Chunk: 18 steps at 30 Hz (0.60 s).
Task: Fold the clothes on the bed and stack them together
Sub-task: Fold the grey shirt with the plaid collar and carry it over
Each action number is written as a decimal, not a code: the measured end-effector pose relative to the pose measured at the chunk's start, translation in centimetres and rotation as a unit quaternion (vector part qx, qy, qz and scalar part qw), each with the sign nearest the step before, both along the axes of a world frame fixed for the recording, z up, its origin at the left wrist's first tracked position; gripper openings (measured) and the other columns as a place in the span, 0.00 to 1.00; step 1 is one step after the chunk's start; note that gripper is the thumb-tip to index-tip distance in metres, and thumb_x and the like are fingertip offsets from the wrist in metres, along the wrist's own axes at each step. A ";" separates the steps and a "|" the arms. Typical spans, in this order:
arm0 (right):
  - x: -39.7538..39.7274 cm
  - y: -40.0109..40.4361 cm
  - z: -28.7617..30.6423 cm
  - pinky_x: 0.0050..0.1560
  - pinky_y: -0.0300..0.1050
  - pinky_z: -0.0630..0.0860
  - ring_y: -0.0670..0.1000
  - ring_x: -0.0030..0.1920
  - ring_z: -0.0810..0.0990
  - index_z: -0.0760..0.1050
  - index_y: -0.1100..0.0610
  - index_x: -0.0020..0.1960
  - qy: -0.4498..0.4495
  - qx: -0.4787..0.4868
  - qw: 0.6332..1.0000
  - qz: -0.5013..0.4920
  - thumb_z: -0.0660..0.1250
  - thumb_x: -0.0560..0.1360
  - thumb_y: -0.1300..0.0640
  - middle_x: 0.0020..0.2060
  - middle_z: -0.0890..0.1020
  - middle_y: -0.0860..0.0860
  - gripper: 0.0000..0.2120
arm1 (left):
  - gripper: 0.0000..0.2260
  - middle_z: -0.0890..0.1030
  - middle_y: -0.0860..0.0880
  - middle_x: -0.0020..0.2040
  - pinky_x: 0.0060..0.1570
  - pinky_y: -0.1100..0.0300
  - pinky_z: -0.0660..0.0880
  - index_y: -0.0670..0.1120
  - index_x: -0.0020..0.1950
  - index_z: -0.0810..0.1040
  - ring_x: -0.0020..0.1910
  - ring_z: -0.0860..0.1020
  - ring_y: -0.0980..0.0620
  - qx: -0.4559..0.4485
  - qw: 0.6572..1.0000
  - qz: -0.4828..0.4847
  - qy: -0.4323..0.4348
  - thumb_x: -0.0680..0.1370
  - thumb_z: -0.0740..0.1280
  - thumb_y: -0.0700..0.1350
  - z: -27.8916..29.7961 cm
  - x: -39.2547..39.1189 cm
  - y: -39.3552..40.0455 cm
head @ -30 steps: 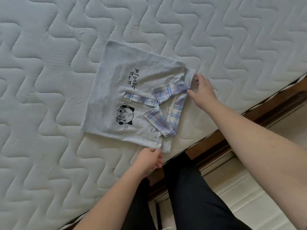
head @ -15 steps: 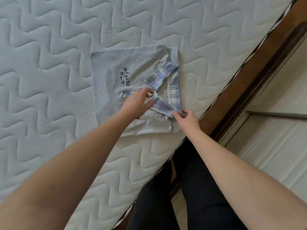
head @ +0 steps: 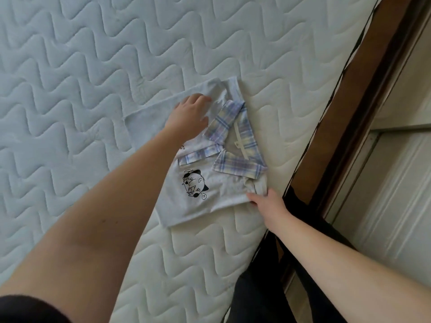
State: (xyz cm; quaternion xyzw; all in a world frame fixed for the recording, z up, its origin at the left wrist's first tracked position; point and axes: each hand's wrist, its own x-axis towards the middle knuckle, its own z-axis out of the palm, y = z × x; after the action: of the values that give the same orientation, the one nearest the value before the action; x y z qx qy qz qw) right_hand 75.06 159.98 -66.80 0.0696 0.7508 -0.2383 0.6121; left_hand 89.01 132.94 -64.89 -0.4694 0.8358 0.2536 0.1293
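Observation:
A folded grey shirt (head: 224, 192) with a plaid blue collar (head: 235, 145) and a black cartoon print lies flat near the bed's right edge. My left hand (head: 189, 115) rests flat on the shirt's far half, fingers spread, covering the printed letters. My right hand (head: 268, 201) pinches the bunched sleeve fabric at the shirt's near right corner. No other clothes are in view.
The quilted white mattress (head: 93, 78) stretches to the left and far side. A brown wooden bed frame (head: 349, 85) runs along the right edge, with a pale floor (head: 396, 183) beyond. My dark trousers (head: 261, 287) stand against the bed's edge.
My left hand has moved from the collar's strip out onto the shirt's far half. My right hand has slid from the collar's tip to the near corner. The head camera has shifted.

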 end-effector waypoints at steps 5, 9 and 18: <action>1.6 0.5 0.2 0.66 0.45 0.71 0.49 0.55 0.79 0.76 0.54 0.55 -0.171 -0.019 0.936 -0.309 0.70 0.75 0.64 0.53 0.82 0.51 0.11 | 0.27 0.62 0.46 0.77 0.73 0.48 0.56 0.50 0.76 0.63 0.75 0.61 0.43 -0.006 0.999 0.048 -0.021 0.78 0.65 0.50 -1.2 -0.8 -2.2; 2.4 1.9 0.3 0.72 0.47 0.65 0.48 0.61 0.74 0.73 0.48 0.57 -0.216 -0.052 0.946 -0.235 0.63 0.80 0.60 0.56 0.79 0.48 0.09 | 0.31 0.63 0.44 0.76 0.72 0.48 0.58 0.47 0.78 0.58 0.74 0.64 0.41 0.033 0.992 0.113 -0.045 0.78 0.65 0.53 -2.0 -2.6 -3.7; 3.3 -1.0 -0.3 0.51 0.44 0.77 0.50 0.47 0.81 0.74 0.58 0.51 -0.119 0.052 0.951 -0.280 0.70 0.77 0.58 0.49 0.81 0.55 0.06 | 0.18 0.79 0.42 0.54 0.44 0.54 0.69 0.44 0.58 0.80 0.51 0.76 0.43 0.074 0.988 0.112 -0.078 0.75 0.72 0.54 -2.2 -3.1 -8.1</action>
State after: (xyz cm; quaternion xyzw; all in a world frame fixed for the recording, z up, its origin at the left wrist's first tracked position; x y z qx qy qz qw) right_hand 78.35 159.01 -67.11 0.3366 0.6344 -0.3503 0.6013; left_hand 85.90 124.80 -67.08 -0.5680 0.7441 0.2898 0.1991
